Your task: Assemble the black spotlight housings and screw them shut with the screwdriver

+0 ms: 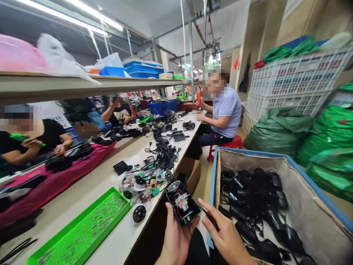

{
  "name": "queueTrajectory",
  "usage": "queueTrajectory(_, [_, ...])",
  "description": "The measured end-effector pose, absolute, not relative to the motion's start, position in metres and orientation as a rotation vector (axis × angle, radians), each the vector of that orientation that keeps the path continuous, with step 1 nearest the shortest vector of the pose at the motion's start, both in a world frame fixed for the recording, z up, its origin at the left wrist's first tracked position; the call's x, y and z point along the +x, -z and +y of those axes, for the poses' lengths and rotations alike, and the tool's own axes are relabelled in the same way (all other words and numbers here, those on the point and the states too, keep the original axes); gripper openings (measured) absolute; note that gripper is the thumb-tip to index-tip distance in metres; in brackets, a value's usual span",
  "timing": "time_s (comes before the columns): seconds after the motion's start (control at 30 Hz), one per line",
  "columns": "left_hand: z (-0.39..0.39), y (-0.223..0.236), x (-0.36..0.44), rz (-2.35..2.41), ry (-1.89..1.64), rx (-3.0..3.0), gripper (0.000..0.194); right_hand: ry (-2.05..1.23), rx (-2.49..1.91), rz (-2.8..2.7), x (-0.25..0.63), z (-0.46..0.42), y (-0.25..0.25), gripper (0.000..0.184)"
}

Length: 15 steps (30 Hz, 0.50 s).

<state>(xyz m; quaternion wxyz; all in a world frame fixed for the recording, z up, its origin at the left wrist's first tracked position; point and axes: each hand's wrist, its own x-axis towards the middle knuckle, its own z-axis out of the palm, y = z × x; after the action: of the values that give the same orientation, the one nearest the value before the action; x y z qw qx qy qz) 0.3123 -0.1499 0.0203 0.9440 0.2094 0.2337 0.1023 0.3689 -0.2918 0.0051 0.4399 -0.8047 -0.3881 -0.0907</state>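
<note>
White bench [110,180]: green screw tray [82,228], black cable heap [167,154] (quite tangled), loose fan parts [140,180].

Shown: three people [227,110], one red stool [234,142], one blue-rimmed bin [309,206], one green tray [109,229] (its pieces [102,217] beyond counting).

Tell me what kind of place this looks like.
Probably a small-electronics assembly or repair workshop: a long workbench strewn with wired parts, a green tray of tiny metal pieces, and a bin of black units.

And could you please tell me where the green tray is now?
In the head view, the green tray lies on the white table, lower left, left of the left hand.
</note>
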Motion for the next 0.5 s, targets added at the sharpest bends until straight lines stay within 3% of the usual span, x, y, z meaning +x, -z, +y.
queueTrajectory(0.17, [-0.161, 0.0, 0.356, 0.521, -0.122, 0.436, 0.052, -0.072, -2.122, -0.97, 0.403, -0.302, 0.003, 0.054])
queueTrajectory(0.33, [-0.163, 0.023, 0.379, 0.58, -0.104, 0.477, 0.048, -0.303, -2.238, -1.047, 0.431, -0.308, -0.001, 0.079])
queueTrajectory(0.5, [-0.168, 0.039, 0.388, 0.615, -0.077, 0.495, 0.049, -0.464, -2.289, -1.155, 0.451, -0.31, -0.011, 0.088])
